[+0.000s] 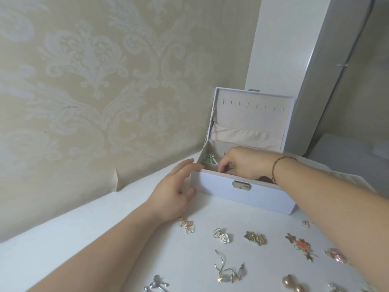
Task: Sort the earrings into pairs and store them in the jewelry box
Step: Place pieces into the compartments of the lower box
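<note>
1. Nearest, along the front edge of the white tabletop [117, 209], pairs wait: silver pieces [156, 283], gold drop earrings [228, 270], rounded gold studs [293, 284].
2. Further in lie white rose earrings [221, 235], gold cage earrings [187, 224], a red-and-gold pair [302, 245] and a pink pair [336, 255], the last partly under the right forearm; a sweep back could likely scatter them.
3. The left hand [174, 192] rests open, fingers spread, against the left corner of the jewelry box [242, 196].
4. The right hand [237, 163] reaches into the box, fingers curled downward; whether they pinch an earring, I cannot tell.
5. A green pair [208, 159] sits in the far-left compartment; a drop into the wrong one would mix the pairs.
</note>
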Available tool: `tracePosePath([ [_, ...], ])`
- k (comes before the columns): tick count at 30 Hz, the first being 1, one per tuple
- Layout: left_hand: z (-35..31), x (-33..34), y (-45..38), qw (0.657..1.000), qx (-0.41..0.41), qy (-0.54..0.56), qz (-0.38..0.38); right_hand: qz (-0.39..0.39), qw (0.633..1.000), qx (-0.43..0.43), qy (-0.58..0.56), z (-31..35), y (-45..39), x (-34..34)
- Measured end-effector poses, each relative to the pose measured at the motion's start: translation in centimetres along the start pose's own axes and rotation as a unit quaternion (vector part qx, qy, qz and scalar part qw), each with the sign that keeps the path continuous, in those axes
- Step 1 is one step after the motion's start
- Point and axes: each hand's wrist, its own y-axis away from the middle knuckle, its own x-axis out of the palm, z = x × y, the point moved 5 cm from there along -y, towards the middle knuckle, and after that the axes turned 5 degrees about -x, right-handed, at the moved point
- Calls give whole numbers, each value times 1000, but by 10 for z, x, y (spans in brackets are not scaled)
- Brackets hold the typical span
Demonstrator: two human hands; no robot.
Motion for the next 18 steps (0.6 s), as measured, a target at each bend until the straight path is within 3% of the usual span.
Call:
tracePosePath([
  [7, -4, 1, 0, 999, 14, 30, 3, -44, 998, 6, -53, -14, 27, -7],
  [14, -3, 3, -1, 999, 13, 44, 0, -273, 957, -77, 57, 15, 108, 0],
  [16, -2, 3, -1, 999, 18, 46, 2, -260, 958, -97, 63, 37, 119, 11],
  [18, -2, 3, -2, 999, 19, 42, -1, -190, 978, -79, 45, 50, 120, 25],
])
